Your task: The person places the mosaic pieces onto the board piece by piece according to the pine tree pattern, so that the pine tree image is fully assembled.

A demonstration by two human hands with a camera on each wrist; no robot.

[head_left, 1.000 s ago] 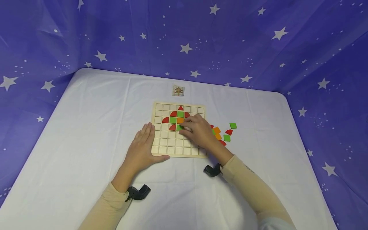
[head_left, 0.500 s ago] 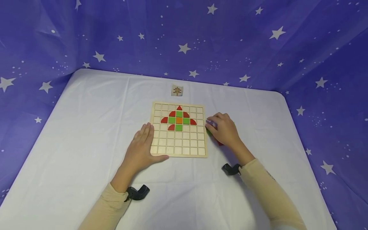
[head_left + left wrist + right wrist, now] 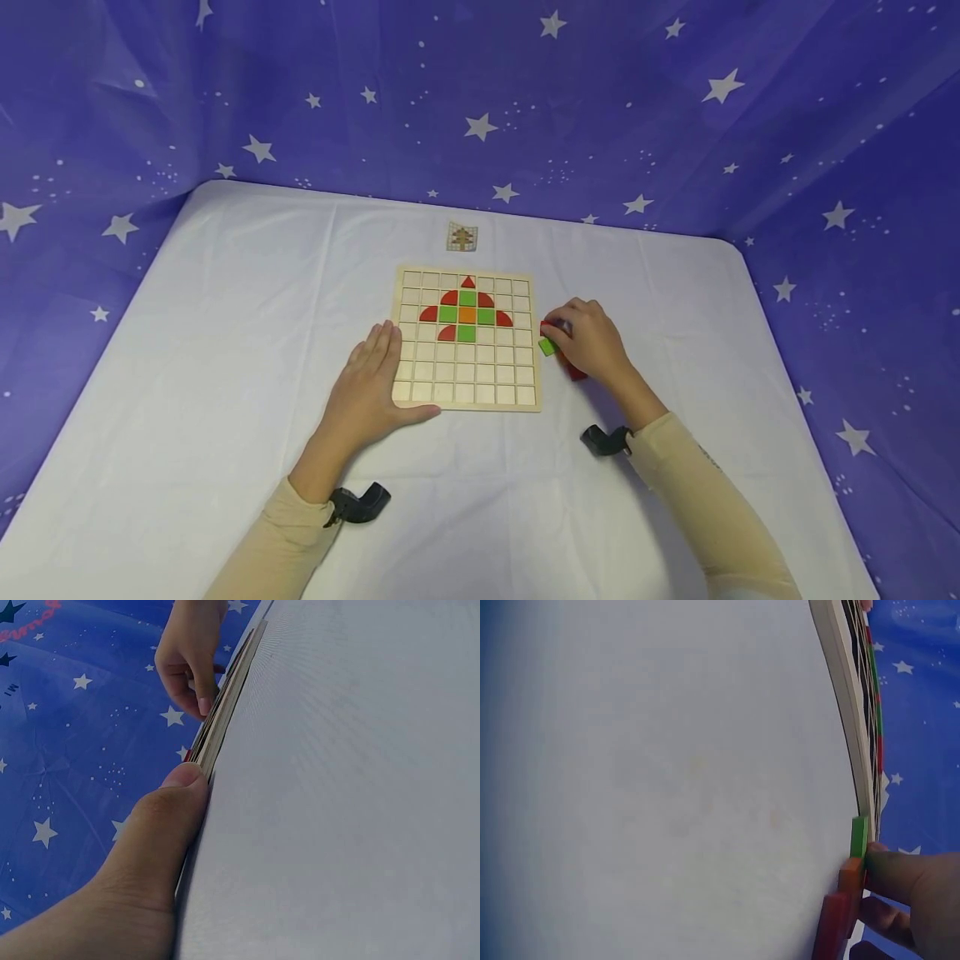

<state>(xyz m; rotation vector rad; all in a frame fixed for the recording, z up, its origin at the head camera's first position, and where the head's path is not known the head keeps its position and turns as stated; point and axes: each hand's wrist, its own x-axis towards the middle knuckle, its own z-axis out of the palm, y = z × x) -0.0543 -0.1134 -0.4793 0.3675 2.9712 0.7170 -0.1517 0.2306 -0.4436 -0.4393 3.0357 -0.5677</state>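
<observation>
A wooden grid board [image 3: 424,371] lies on the white table with red, green and orange tiles set in its upper cells. My left hand [image 3: 365,383] rests against its left edge with straight fingers, the thumb along the front edge. Just right of the board, my right hand [image 3: 592,343] bends its fingers over the loose tiles and pinches a red tile [image 3: 545,327], partly hidden by the fingertips. A green square tile [image 3: 548,347] lies beside the thumb. In the right wrist view, an orange tile [image 3: 850,874] and another red tile [image 3: 830,924] sit below the hand.
A small picture card [image 3: 462,237] with a tree-like pattern on a grid lies behind the board. The white cloth [image 3: 225,350] covers the table, and a blue star-patterned curtain [image 3: 420,125] hangs behind it. Each wrist wears a black camera [image 3: 362,503].
My right hand has left the board and moved right to the loose tiles, closing its fingertips on a red one. A green tile now shows right of the orange one. The left hand stays put.
</observation>
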